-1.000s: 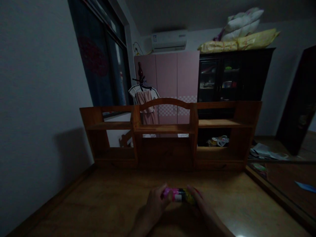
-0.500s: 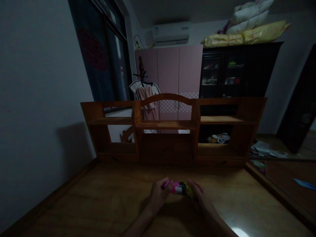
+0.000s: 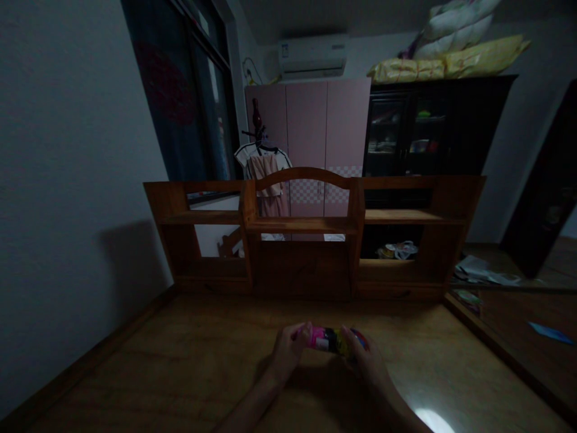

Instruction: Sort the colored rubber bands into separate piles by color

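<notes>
Above the wooden tabletop, I hold a short, tube-shaped thing level between both hands. It is banded pink, black and yellow with a pale label patch, and blue and red show at its right end; its exact kind is too dim to tell. My left hand is closed round the pink end, thumb on top. My right hand grips the yellow end, its thumb lying along the top and the other fingers mostly hidden beneath.
A wooden shelf unit stands along the far edge of the tabletop. A white wall borders the left side, and a raised wooden rim runs down the right. Beyond are a pink wardrobe and a dark cabinet.
My left thumb has come down onto the pink end, covering it more. More blue and red shows by my right hand. The view has shifted slightly.
</notes>
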A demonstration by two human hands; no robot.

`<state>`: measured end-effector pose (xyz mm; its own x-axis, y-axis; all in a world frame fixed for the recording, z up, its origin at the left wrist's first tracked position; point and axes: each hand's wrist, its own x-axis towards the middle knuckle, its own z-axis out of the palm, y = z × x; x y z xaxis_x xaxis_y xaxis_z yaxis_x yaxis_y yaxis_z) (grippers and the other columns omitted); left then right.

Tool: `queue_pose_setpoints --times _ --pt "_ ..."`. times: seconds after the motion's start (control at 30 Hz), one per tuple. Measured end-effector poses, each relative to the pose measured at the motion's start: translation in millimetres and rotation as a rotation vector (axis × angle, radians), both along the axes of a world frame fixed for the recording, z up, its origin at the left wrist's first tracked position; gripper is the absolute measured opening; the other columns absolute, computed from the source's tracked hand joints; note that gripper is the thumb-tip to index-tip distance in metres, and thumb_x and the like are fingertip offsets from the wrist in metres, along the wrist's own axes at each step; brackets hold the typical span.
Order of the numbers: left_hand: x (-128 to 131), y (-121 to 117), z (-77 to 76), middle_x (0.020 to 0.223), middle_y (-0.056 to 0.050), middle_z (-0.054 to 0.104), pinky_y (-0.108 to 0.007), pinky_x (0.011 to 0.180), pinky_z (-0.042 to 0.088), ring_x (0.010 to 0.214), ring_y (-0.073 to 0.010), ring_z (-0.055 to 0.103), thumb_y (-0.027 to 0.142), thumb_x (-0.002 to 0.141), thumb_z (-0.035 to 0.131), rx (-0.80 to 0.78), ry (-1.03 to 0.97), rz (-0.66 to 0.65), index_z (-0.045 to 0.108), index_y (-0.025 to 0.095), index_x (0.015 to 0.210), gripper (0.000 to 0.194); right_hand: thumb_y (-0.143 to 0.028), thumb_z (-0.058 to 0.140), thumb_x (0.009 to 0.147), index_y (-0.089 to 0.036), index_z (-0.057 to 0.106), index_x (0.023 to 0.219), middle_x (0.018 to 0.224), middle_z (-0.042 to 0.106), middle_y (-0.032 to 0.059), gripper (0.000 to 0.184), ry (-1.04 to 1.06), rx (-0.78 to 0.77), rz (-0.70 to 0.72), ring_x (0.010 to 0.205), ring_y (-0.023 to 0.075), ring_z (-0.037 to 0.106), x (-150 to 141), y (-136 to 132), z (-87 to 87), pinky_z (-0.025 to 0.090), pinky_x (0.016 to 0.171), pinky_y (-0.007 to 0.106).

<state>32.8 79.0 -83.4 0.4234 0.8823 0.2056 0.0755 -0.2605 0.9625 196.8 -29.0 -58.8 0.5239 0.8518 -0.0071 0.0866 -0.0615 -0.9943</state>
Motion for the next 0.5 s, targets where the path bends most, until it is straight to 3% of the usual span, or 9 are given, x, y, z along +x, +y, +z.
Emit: queue_pose_setpoints --times 0.07,0.17,0.3,0.4,0.5 --pt "0.8 0.7 -0.9 0.050 0.004 0.034 -0.023 0.045 0.023 0.045 -0.0093 0.032 0.080 0.069 0.047 -0.179 -0.051 0.114 0.044 0.018 0.057 0.063 -0.061 0.065 0.070 -0.015 0.063 0.095 0.087 0.065 0.0079 0.053 -0.129 0.046 -0.031 0.084 0.0249 0.061 -0.4 -5.3 4.7 0.047 0.073 0.029" --pt "1.2 2.2 -3.1 0.048 0.005 0.035 -0.021 0.042 0.025 0.042 -0.0088 0.034 0.078 0.064 0.055 -0.285 -0.103 0.201 0.043 0.018 0.057 0.062 -0.057 0.067 0.072 -0.016 0.060 0.102 0.090 0.065 0.0070 0.051 -0.251 0.084 -0.013 0.084 0.0238 0.061 -1.4 -12.7 10.6 0.046 0.074 0.029" --pt "1.2 0.9 -2.6 0.050 0.005 0.039 -0.020 0.043 0.032 0.044 -0.0095 0.040 0.070 0.072 0.056 -0.348 -0.160 0.167 0.047 0.017 0.064 0.054 -0.056 0.063 0.077 -0.017 0.059 0.094 0.083 0.064 0.0046 0.043 -0.246 0.123 -0.013 0.076 0.0200 0.058 -1.4 -13.7 14.0 0.044 0.067 0.026" --pt "0.8 -1.4 3.0 0.052 0.004 0.042 -0.019 0.042 0.033 0.043 -0.0088 0.042 0.066 0.075 0.056 -0.318 -0.192 0.062 0.049 0.016 0.066 0.051 -0.060 0.062 0.075 -0.017 0.059 0.086 0.074 0.061 0.0030 0.044 -0.149 0.146 -0.033 0.068 0.0171 0.055 0.6 -8.6 14.0 0.041 0.060 0.024" --pt "-0.9 -4.9 13.2 0.075 -0.001 0.056 -0.021 0.050 0.044 0.054 -0.0109 0.055 0.061 0.076 0.058 -0.314 -0.236 -0.023 0.056 0.017 0.090 0.047 -0.065 0.064 0.069 -0.015 0.061 0.082 0.066 0.059 0.0032 0.052 -0.005 0.115 -0.074 0.060 0.0163 0.053 2.2 -4.0 14.7 0.039 0.052 0.023"
